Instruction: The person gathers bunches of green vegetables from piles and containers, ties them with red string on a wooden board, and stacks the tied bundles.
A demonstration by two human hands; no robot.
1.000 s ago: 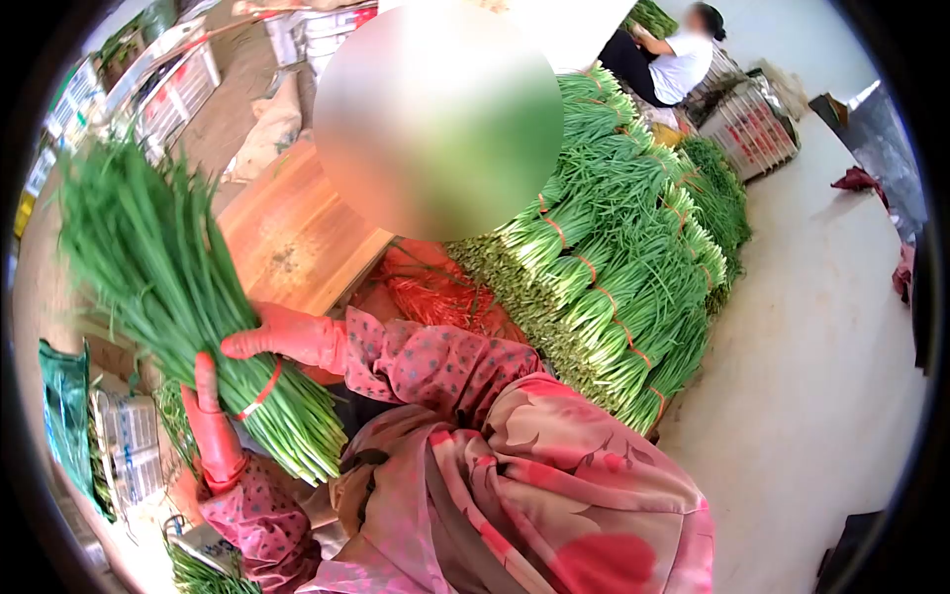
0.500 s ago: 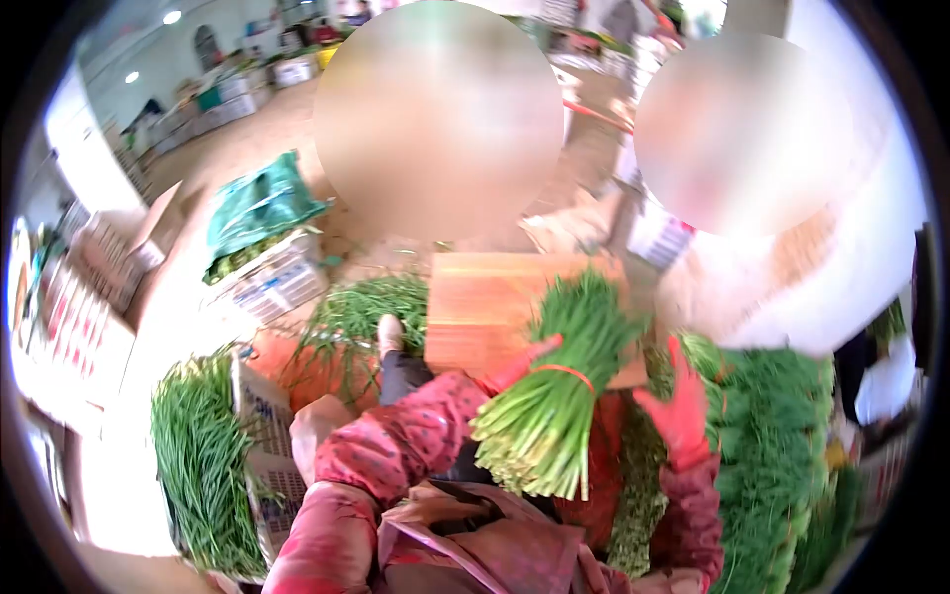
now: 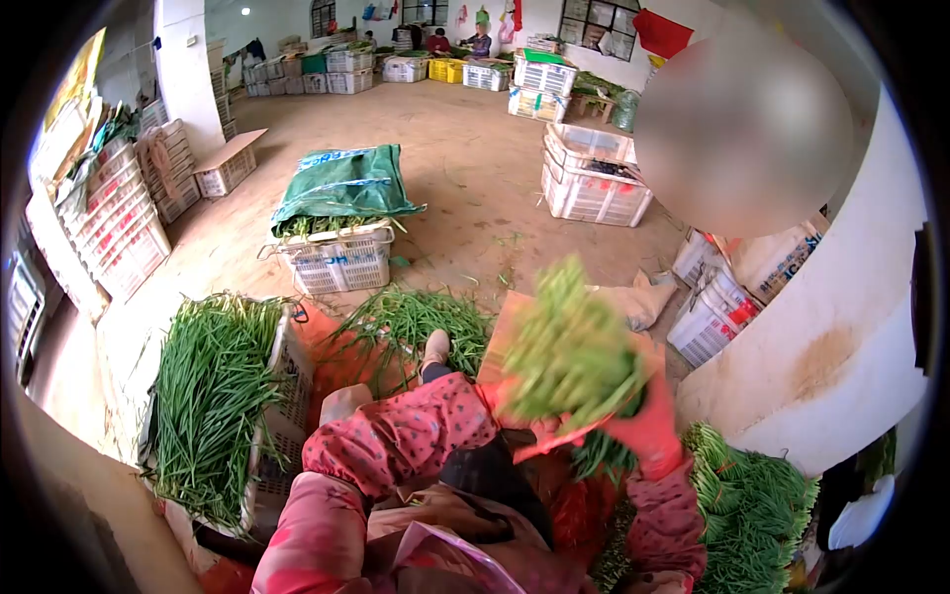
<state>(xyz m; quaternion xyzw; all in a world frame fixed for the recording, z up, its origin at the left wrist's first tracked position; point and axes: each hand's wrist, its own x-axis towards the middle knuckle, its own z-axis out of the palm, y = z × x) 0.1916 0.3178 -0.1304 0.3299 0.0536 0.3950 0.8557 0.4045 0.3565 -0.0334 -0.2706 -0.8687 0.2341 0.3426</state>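
Observation:
A bunch of green chives [image 3: 574,346], blurred by motion, is held up in front of me over the wooden board [image 3: 507,322]. Its pale cut ends point up and away; the dark green leaf tips [image 3: 604,453] hang below, toward me. My left hand [image 3: 498,401], in a red glove, grips the bunch on its left side. My red-gloved right hand [image 3: 648,431] is closed around its lower right side, fingers partly hidden. A reddish strip [image 3: 559,443] shows between the hands, too smeared to tell whether it is band or glove.
A crate of loose chives [image 3: 213,406] stands at my left, and stacked chive bunches [image 3: 747,495] lie at my right. Loose chives [image 3: 416,322] lie by my foot. Ahead stand a green-covered crate [image 3: 341,252] and white crates [image 3: 594,188]. A pale wall [image 3: 811,386] rises at right.
The bunch has been turned over: its cut ends pointed toward me and now point away. My right hand, apart and spread before, now grips it. The head view has shifted, showing more of the room.

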